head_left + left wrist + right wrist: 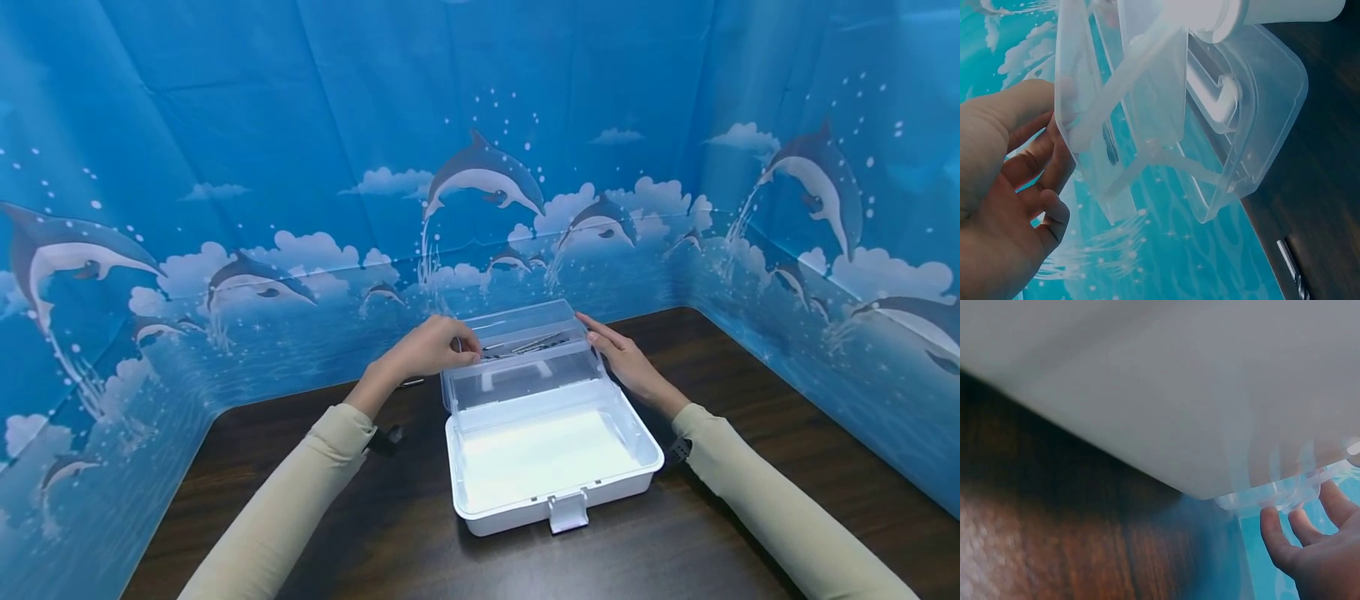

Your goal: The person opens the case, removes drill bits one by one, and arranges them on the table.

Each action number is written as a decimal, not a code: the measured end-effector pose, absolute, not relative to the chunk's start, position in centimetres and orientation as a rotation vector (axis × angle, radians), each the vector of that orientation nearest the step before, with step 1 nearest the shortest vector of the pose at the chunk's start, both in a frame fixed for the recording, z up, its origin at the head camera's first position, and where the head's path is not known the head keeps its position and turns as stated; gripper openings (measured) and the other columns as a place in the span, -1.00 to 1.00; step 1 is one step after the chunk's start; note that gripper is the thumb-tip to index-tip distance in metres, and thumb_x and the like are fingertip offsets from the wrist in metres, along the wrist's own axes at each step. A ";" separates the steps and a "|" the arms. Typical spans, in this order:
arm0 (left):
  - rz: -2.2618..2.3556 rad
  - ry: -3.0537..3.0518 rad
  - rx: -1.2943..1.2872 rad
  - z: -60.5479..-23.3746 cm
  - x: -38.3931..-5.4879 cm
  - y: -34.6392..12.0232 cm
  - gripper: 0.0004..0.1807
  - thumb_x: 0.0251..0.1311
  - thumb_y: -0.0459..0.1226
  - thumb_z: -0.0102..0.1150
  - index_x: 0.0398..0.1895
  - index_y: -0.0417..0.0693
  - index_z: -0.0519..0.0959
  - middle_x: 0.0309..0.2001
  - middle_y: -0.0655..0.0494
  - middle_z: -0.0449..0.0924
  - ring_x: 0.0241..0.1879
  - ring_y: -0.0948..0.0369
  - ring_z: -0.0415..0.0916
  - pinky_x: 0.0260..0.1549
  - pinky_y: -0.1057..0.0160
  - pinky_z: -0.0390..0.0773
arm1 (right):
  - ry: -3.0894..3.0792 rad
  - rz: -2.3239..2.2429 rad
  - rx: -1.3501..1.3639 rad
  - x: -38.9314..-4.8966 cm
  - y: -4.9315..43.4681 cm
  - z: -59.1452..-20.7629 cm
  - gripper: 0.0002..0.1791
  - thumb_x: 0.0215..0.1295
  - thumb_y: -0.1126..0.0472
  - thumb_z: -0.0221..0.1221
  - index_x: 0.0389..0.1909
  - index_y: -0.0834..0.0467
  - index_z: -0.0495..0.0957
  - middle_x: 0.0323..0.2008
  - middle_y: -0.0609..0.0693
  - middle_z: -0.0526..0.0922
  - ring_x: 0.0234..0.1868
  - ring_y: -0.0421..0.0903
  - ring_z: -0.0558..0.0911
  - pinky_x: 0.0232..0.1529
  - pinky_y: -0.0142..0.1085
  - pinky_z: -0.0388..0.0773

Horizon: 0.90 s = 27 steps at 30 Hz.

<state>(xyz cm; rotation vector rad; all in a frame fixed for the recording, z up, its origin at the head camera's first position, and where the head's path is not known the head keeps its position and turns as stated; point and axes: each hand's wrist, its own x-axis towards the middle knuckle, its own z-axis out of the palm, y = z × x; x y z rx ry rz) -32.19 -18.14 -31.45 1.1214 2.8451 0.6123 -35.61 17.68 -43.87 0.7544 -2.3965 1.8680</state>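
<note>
A white storage box (555, 492) stands with its translucent lid (525, 319) raised at the back. Between them, a translucent tray (536, 379) is lifted on hinged arms and holds several drill bits (540, 343). My left hand (431, 346) pinches the left end of the tray, its thumb and index finger at the wall (1067, 119) and its other fingers curled below. At the opposite end, my right hand (626, 362) touches the tray and lid side with fairly straight fingers. In the right wrist view, the fingers (1279, 540) reach up to the clear plastic, partly behind the box.
A loose drill bit (1292, 269) lies on the dark wooden table (352, 533) to the left of the box. A white latch (567, 512) hangs from the box's front. A blue dolphin-printed curtain (360, 150) surrounds the table behind and at both sides.
</note>
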 end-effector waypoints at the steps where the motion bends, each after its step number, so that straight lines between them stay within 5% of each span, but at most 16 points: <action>1: 0.628 2.845 1.126 -31.5 -32.1 -18.2 -0.86 0.40 -0.26 0.27 -0.11 -0.06 0.77 -0.27 0.25 0.69 -0.32 0.26 0.59 -0.34 0.23 0.60 | -2.400 1.866 0.752 -35.6 17.7 -43.9 -0.36 0.62 -0.21 -0.11 0.61 -0.15 0.13 0.59 -0.01 0.03 0.58 0.13 -0.03 0.40 0.31 -0.07; 27: 0.855 2.928 1.022 -31.7 -30.4 -22.1 -0.85 0.39 -0.24 0.29 -0.11 -0.06 0.76 -0.28 0.24 0.65 -0.29 0.22 0.54 -0.32 0.10 0.55 | -2.412 1.862 0.753 -35.6 17.7 -43.7 -0.38 0.64 -0.17 -0.13 0.62 -0.13 0.12 0.59 -0.06 0.03 0.59 0.07 -0.06 0.42 0.28 -0.11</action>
